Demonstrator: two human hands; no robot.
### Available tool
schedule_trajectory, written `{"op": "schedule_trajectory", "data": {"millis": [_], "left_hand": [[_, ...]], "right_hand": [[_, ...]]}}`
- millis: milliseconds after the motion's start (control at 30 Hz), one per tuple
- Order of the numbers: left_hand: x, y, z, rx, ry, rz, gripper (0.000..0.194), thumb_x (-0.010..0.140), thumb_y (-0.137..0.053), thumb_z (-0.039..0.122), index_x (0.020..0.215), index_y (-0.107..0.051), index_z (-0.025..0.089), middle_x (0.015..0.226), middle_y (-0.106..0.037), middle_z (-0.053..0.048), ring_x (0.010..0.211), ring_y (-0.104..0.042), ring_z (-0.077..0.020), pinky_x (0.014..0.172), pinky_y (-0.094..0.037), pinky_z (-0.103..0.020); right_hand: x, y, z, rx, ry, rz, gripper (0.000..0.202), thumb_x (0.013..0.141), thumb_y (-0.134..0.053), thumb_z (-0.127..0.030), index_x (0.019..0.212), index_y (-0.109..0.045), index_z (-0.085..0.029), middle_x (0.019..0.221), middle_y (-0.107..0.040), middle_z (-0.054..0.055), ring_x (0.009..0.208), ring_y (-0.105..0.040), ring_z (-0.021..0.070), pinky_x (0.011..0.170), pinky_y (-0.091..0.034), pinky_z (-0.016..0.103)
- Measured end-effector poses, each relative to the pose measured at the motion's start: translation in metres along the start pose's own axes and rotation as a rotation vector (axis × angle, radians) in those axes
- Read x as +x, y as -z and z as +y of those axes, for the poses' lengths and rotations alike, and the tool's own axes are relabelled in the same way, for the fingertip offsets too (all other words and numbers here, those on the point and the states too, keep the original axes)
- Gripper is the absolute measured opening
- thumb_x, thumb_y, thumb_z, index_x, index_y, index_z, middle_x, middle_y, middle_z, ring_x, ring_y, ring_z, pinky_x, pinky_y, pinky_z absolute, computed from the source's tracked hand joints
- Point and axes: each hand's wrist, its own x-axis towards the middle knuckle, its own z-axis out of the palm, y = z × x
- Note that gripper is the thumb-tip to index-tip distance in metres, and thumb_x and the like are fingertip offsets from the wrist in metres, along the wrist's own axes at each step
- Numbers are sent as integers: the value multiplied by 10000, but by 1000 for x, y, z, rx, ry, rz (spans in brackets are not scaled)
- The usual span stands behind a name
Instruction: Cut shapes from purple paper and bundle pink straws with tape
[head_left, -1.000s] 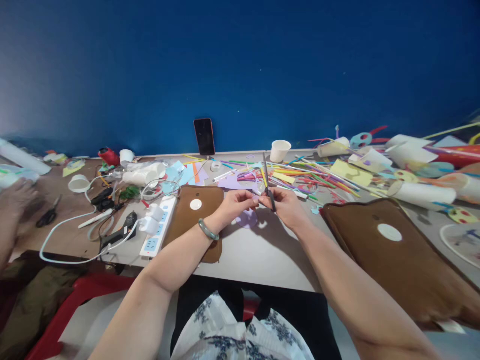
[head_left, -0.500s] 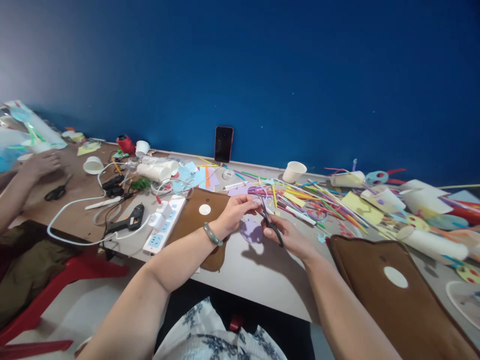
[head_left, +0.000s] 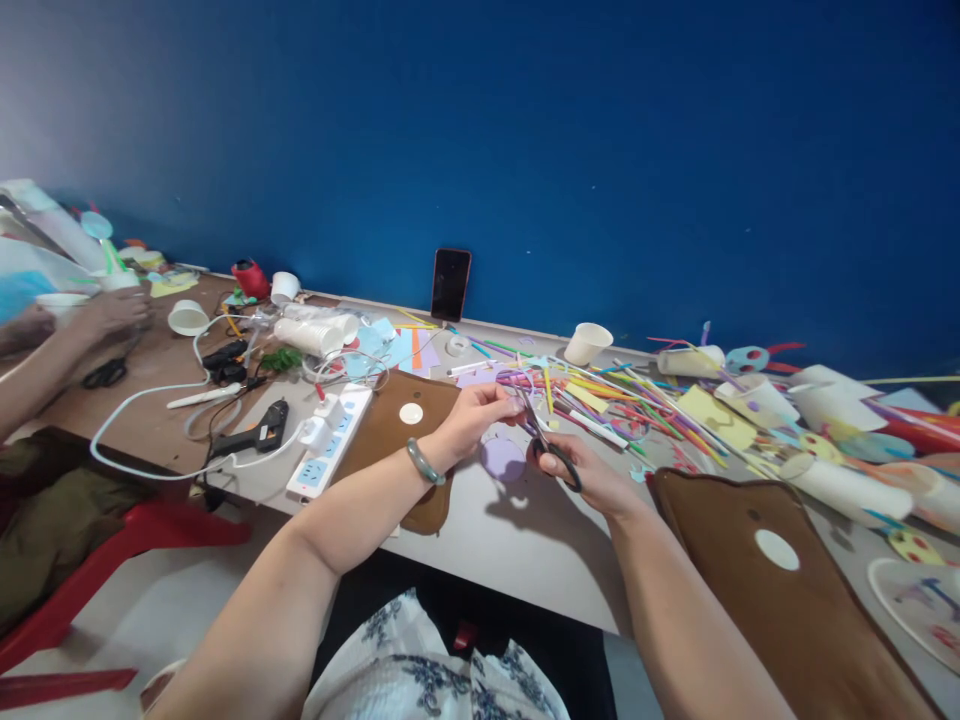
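Note:
My right hand (head_left: 577, 472) grips a pair of scissors (head_left: 551, 450) by the black handles, blades pointing up and away from me. Close to the blade tips, my left hand (head_left: 480, 415) pinches a small piece of purple paper, mostly hidden by the fingers. A round purple paper piece (head_left: 502, 459) lies on the table just below both hands. Under my left forearm rests a brown mat (head_left: 405, 445) with a white oval on it.
A power strip (head_left: 330, 440) and a black glue gun (head_left: 262, 430) lie left. Coloured pipe cleaners (head_left: 637, 400), a paper cup (head_left: 588, 343) and another brown mat (head_left: 750, 580) are right. A phone (head_left: 451, 284) leans on the wall. A co-worker's hand (head_left: 116, 310) is far left.
The scissors and my right hand have shifted slightly right and the handles turned a little. At far left, the co-worker's hands and the paper craft there have moved to the right.

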Motion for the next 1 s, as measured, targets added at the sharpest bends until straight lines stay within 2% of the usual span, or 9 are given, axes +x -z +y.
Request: {"op": "schedule_trajectory", "data": {"millis": [600, 800, 867, 1000], "left_hand": [[0, 1, 0, -26, -11, 3, 301, 671, -825, 341, 632, -604, 140, 630, -666, -25, 639, -609, -118, 677, -453, -269], [-1, -1, 2, -7, -17, 18, 333, 668, -833, 371, 612, -598, 142, 614, -653, -19, 621, -591, -106, 657, -437, -258], [0, -2, 2, -8, -12, 36, 330, 665, -836, 382, 622, -617, 139, 626, -661, -21, 629, -600, -106, 654, -437, -254], [1, -4, 2, -20, 9, 98, 337, 669, -831, 424, 669, -665, 131, 668, -679, -29, 636, -610, -108, 669, -451, -261]], "right_hand": [[-1, 0, -4, -29, -45, -1, 623, 695, -664, -792, 733, -618, -171, 652, -501, -8, 600, -410, 137, 589, -331, 286], [1, -3, -7, -87, -109, 76, 662, 596, -697, -831, 656, -560, -186, 603, -472, -20, 586, -386, 131, 565, -317, 285], [1, -4, -7, -91, -108, 113, 654, 624, -675, -831, 663, -558, -189, 608, -476, -16, 590, -396, 136, 571, -328, 290], [2, -7, -6, -117, -11, 156, 637, 720, -594, -825, 765, -600, -189, 704, -543, 16, 658, -465, 171, 619, -369, 309]]}}
